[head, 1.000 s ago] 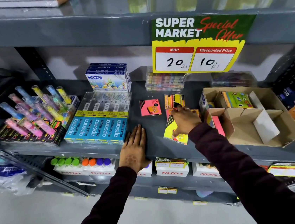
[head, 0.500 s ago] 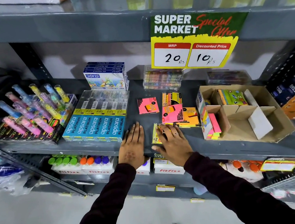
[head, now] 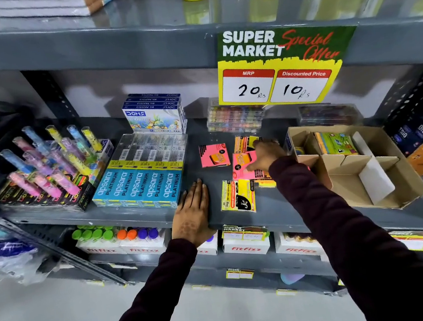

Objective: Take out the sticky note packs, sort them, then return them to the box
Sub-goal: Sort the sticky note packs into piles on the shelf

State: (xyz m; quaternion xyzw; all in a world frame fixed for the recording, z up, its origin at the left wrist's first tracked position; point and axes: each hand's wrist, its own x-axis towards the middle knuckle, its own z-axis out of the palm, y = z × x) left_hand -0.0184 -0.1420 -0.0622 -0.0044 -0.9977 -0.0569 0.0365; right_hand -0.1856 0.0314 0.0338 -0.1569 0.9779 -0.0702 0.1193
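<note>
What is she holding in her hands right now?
Nothing is clearly held. The left hand lies flat on the shelf; the right hand rests on a pink sticky note pack, grip unclear.

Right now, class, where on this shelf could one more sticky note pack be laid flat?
Bare shelf lies between the apsara pencil boxes and the lone pink pack, above the left hand. Crowded: packs overlap under the right hand beside the cardboard box.
</note>
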